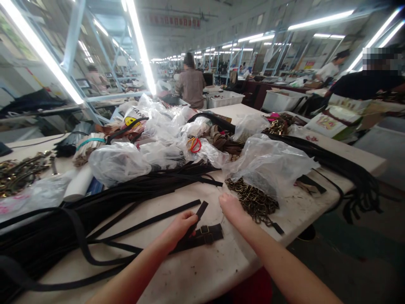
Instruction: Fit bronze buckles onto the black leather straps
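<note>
My left hand point(182, 228) is closed around a black strap point(202, 208), whose short end sticks up past the thumb. Just beneath that hand, black straps fitted with brass-coloured buckles point(205, 230) lie on the table. My right hand point(230, 207) is closed, its fingers curled in at the left edge of a pile of metal buckles point(253, 196); whatever is between the fingertips is hidden. Partly covering the pile is a clear plastic bag point(268, 158). A small black strap piece point(278, 228) lies by the pile's lower right.
A thick bundle of black straps point(63, 223) spreads across the left side. Plastic bags point(118, 164) heap up at the back, with red-handled scissors point(195, 145) among them. More straps point(335, 162) hang over the table's right edge. Several people work beyond, near white bins point(224, 99).
</note>
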`<state>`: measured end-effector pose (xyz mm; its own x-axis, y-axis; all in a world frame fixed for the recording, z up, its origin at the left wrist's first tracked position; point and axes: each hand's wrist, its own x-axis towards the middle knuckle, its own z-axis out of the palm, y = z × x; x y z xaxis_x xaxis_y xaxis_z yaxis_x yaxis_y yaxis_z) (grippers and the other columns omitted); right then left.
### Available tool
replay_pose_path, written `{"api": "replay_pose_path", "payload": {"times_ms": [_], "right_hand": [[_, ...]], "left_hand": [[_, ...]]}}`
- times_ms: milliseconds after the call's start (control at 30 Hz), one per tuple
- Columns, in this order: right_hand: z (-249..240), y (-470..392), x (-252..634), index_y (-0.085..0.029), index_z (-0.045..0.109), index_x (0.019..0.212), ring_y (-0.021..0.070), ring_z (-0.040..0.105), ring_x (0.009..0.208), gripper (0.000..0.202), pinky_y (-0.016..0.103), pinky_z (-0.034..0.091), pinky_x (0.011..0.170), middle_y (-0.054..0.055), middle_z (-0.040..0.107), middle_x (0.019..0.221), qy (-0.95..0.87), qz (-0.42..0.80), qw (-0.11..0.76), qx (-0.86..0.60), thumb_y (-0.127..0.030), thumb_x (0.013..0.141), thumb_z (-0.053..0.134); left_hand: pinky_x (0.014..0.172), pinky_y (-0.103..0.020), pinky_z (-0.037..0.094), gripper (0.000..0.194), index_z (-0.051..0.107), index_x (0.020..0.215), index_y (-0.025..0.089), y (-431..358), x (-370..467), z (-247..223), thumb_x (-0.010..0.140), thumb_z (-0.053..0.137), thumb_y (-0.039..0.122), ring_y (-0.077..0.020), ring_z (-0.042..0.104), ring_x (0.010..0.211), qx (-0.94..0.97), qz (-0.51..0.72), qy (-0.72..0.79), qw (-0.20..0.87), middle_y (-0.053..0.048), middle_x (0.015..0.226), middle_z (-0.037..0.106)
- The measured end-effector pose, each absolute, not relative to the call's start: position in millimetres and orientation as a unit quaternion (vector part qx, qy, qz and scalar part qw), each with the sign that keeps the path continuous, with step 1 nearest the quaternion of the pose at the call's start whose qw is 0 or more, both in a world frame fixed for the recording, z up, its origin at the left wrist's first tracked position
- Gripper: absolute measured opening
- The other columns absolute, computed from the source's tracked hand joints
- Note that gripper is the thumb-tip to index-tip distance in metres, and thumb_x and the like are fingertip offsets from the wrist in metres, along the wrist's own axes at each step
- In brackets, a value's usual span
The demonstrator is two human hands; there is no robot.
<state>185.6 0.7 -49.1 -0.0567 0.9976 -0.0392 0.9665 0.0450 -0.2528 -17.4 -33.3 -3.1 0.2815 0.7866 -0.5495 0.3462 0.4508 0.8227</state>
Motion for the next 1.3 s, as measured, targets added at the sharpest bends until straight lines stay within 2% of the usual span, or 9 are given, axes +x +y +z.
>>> {"api": "replay_pose_path", "payload": {"times_ms": [133, 200, 300, 400, 700, 900, 1067, 1200, 1300], "right_hand": [[-42, 3, 187, -0.012, 0.063, 0.086, 0.0209, 0.06, 0.081, 0.026, 0.03, 0.044, 0.069, 0.014, 0.064, 0.086, -0.715, 0.159, 0.116, -0.671, -0.009, 0.079, 0.038], [-36, -4, 185, -0.014, 0.061, 0.094, 0.0162, 0.061, 0.074, 0.028, 0.027, 0.046, 0.066, 0.009, 0.066, 0.083, -0.681, 0.29, 0.178, -0.648, -0.017, 0.082, 0.036], [-27, -23, 176, -0.014, 0.056, 0.101, 0.0118, 0.06, 0.066, 0.028, 0.025, 0.048, 0.061, 0.007, 0.066, 0.083, -0.505, 0.582, 0.322, -0.549, -0.025, 0.082, 0.04], [-20, -40, 160, -0.015, 0.055, 0.098, 0.0088, 0.058, 0.06, 0.027, 0.022, 0.046, 0.058, 0.005, 0.065, 0.078, -0.37, 0.704, 0.387, -0.466, -0.031, 0.077, 0.05], [-25, -52, 129, -0.014, 0.055, 0.098, 0.0075, 0.048, 0.042, 0.037, 0.019, 0.035, 0.042, -0.002, 0.056, 0.052, -0.425, 0.672, 0.391, -0.464, -0.042, 0.076, 0.045], [-16, -56, 135, -0.017, 0.055, 0.105, 0.0094, 0.052, 0.052, 0.039, 0.022, 0.04, 0.049, 0.001, 0.062, 0.068, -0.43, 0.674, 0.388, -0.46, -0.04, 0.075, 0.046], [-13, -51, 141, -0.017, 0.065, 0.084, 0.0134, 0.055, 0.069, 0.024, 0.025, 0.042, 0.064, 0.001, 0.063, 0.075, -0.525, 0.576, 0.427, -0.458, -0.035, 0.069, 0.059], [-18, -51, 142, -0.017, 0.064, 0.085, 0.0096, 0.051, 0.057, 0.024, 0.023, 0.041, 0.057, -0.002, 0.06, 0.066, -0.488, 0.607, 0.431, -0.456, -0.032, 0.067, 0.062], [-20, -52, 142, -0.017, 0.062, 0.09, 0.0072, 0.051, 0.053, 0.03, 0.021, 0.042, 0.054, -0.002, 0.06, 0.068, -0.353, 0.651, 0.493, -0.457, -0.033, 0.065, 0.065]], "left_hand": [[0.044, -0.018, 0.035, 0.016, 0.044, 0.07, 0.017, -34, -18, -1, 0.074, 0.043, 0.032, -0.0081, 0.049, 0.045, 0.529, 0.194, 0.562, 0.605, 0.003, 0.056, 0.055], [0.045, -0.019, 0.037, 0.012, 0.044, 0.074, 0.017, -33, -17, -1, 0.075, 0.04, 0.028, -0.008, 0.05, 0.047, 0.538, 0.211, 0.553, 0.601, 0.002, 0.061, 0.057], [0.04, -0.018, 0.033, 0.012, 0.044, 0.078, 0.017, -31, -16, -2, 0.077, 0.037, 0.027, -0.0062, 0.044, 0.039, 0.552, 0.228, 0.544, 0.589, 0.005, 0.056, 0.052], [0.037, -0.017, 0.029, 0.017, 0.044, 0.076, 0.016, -30, -14, -3, 0.079, 0.035, 0.031, -0.0051, 0.038, 0.036, 0.569, 0.24, 0.532, 0.579, 0.007, 0.05, 0.045], [0.036, -0.017, 0.025, 0.017, 0.045, 0.068, 0.017, -34, -8, 5, 0.075, 0.044, 0.032, -0.006, 0.034, 0.038, 0.616, 0.221, 0.525, 0.544, 0.008, 0.044, 0.04], [0.037, -0.018, 0.023, 0.016, 0.049, 0.07, 0.015, -36, -11, 18, 0.074, 0.041, 0.028, -0.006, 0.031, 0.038, 0.612, 0.195, 0.528, 0.555, 0.008, 0.043, 0.038], [0.037, -0.018, 0.022, 0.02, 0.05, 0.069, 0.015, -35, -16, 20, 0.075, 0.044, 0.034, -0.0056, 0.029, 0.037, 0.648, 0.153, 0.496, 0.558, 0.009, 0.041, 0.035], [0.039, -0.018, 0.027, 0.029, 0.046, 0.068, 0.016, -34, -17, 18, 0.08, 0.038, 0.041, -0.0061, 0.035, 0.037, 0.655, 0.174, 0.494, 0.544, 0.007, 0.044, 0.041], [0.037, -0.019, 0.03, 0.035, 0.045, 0.079, 0.017, -35, -17, 14, 0.083, 0.027, 0.047, -0.0065, 0.038, 0.034, 0.652, 0.191, 0.508, 0.53, 0.006, 0.051, 0.048]]}}
